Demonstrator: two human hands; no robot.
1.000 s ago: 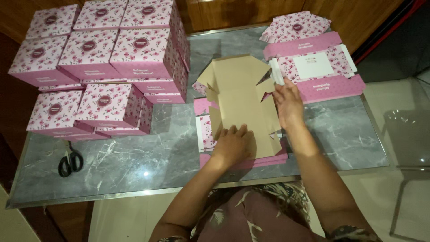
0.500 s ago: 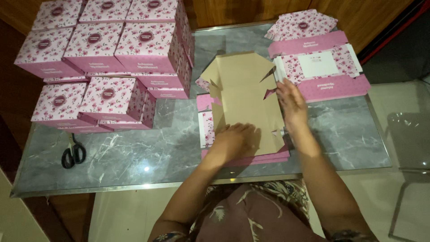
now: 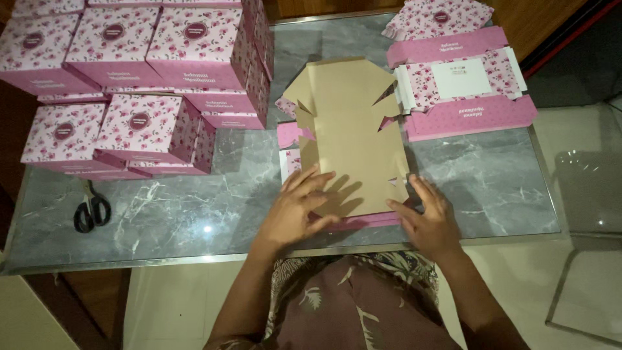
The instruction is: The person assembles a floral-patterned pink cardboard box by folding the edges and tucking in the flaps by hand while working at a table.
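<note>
Face-down, a flat brown box blank (image 3: pixel 353 139) tops the pink stack mid-table, long axis running twelve to six. Left hand (image 3: pixel 295 210), fingers spread, presses its near-left corner; right hand (image 3: pixel 429 223), open and empty, has dropped from the two o'clock flap to the near-right corner.

A home packing corner is showing here: folded floral boxes (image 3: pixel 139 65) are crowding a marble table's (image 3: pixel 214 220) far-left corner beside wood panelling (image 3: pixel 337 6).
</note>
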